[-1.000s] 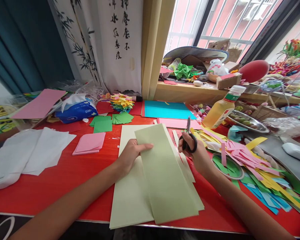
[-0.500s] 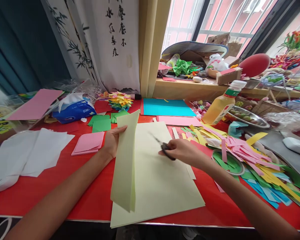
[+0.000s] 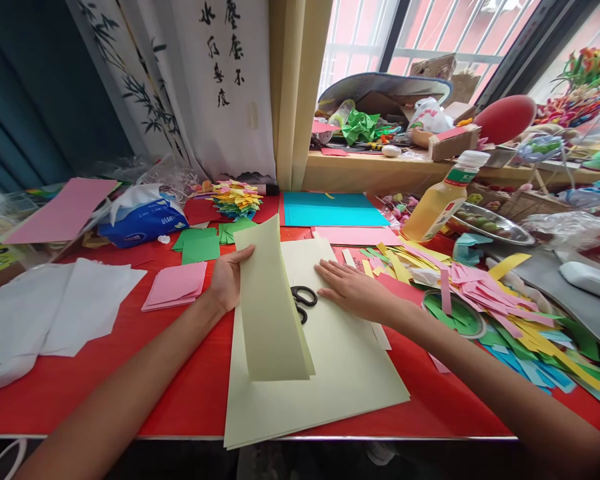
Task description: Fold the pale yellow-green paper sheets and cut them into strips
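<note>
Left hand (image 3: 226,280): narrow pale-green sheets (image 3: 273,313) were pinched at their left edge, thumb against fingers, lifted above large pale-green sheets (image 3: 350,373).
Right hand (image 3: 353,287): released; fingers were spread on the large pale-green sheets, far right part.
Scissors (image 3: 305,289): were laid between the hands, handles exposed, blades hidden by the narrow pale-green sheets.
Paper handling, judged: layers were best pinched together, edges squared, base pressed flat, blades cleared first.
Paper strips (image 3: 475,293): were piled at right.

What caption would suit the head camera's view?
Left hand holds pale paper, partly hiding scissors; right hand touches larger sheets.
</note>
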Motion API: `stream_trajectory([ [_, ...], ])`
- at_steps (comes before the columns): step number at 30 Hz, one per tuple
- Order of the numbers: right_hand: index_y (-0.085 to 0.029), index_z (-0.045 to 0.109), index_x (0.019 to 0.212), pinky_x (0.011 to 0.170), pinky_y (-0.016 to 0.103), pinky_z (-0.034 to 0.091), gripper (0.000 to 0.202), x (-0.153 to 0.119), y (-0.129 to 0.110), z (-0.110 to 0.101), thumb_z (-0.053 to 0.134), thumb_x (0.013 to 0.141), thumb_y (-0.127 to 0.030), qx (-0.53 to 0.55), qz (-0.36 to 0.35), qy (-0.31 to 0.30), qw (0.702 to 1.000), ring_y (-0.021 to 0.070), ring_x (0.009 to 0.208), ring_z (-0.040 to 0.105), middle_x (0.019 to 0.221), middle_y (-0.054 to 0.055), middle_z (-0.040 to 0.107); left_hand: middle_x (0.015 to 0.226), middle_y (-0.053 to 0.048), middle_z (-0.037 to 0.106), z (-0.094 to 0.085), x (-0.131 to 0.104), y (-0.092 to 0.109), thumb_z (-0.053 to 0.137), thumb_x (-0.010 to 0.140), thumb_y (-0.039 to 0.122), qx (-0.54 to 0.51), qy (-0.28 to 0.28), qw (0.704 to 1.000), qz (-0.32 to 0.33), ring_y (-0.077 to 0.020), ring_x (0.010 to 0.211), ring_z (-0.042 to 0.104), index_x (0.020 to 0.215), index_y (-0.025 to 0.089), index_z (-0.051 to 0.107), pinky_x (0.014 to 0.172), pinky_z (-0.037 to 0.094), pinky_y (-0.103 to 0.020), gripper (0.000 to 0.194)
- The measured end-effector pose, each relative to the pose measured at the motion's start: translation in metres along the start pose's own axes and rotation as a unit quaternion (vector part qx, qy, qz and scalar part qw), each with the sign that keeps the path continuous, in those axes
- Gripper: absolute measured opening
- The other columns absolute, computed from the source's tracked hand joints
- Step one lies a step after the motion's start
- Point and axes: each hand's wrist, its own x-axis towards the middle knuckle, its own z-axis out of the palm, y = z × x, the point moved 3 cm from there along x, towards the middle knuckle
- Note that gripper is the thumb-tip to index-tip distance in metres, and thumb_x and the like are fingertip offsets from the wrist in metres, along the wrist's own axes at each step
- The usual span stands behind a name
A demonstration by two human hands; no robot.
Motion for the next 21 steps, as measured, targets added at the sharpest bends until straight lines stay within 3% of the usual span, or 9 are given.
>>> stream_trajectory([
  [6,-0.024,0.014,0.138,0.105,0.045,0.017,0.059,-0.056,0.033,-0.004,0.021,0.087,-0.052,0.009,0.021,-0.044,0.999,0.0225,0.131,0.007,0.144,0.003,0.012,0.074,-0.006,0.068,0.001,0.000,0.001,0.056,0.071,0.025,0.000,0.005,1.000,0.016,-0.0210,0.065,0.064,0.084,0.012,0.064,0.062,0.052,-0.033,0.020],
  [12,-0.021,0.023,0.137,0.105,0.043,0.021,0.057,-0.099,0.051,-0.003,0.023,0.088,-0.049,-0.040,0.083,-0.021,0.996,0.0235,0.129,0.019,0.141,0.004,0.023,0.076,-0.006,0.068,0.001,0.000,0.000,0.056,0.071,0.025,0.009,0.001,1.000,0.011,-0.0212,0.067,0.064,0.086,0.012,0.064,0.065,0.052,-0.033,0.022],
  [17,-0.018,0.055,0.111,0.092,0.041,0.035,0.042,-0.080,0.043,-0.015,0.031,0.087,-0.043,-0.044,0.121,0.039,0.991,0.0252,0.111,0.046,0.117,0.008,0.055,0.077,-0.007,0.068,0.002,0.000,0.000,0.055,0.071,0.025,0.012,-0.005,1.000,0.008,-0.0219,0.067,0.064,0.085,0.012,0.064,0.063,0.052,-0.034,0.021],
  [19,-0.018,0.058,0.099,0.077,0.036,0.042,0.033,-0.058,0.040,-0.020,0.038,0.083,-0.039,-0.021,0.159,0.069,0.985,0.0241,0.095,0.053,0.103,0.010,0.059,0.074,-0.006,0.068,0.002,0.000,0.000,0.056,0.071,0.025,0.015,-0.002,1.000,0.012,-0.0212,0.064,0.064,0.084,0.012,0.064,0.060,0.051,-0.033,0.019],
  [21,-0.017,0.058,0.088,0.063,0.030,0.040,0.021,-0.035,0.039,-0.021,0.044,0.080,-0.032,-0.003,0.190,0.055,0.980,0.0217,0.082,0.054,0.091,0.010,0.059,0.072,-0.005,0.067,0.002,0.000,0.000,0.056,0.071,0.024,0.018,0.001,1.000,0.015,-0.0205,0.061,0.063,0.083,0.013,0.064,0.058,0.051,-0.032,0.019],
])
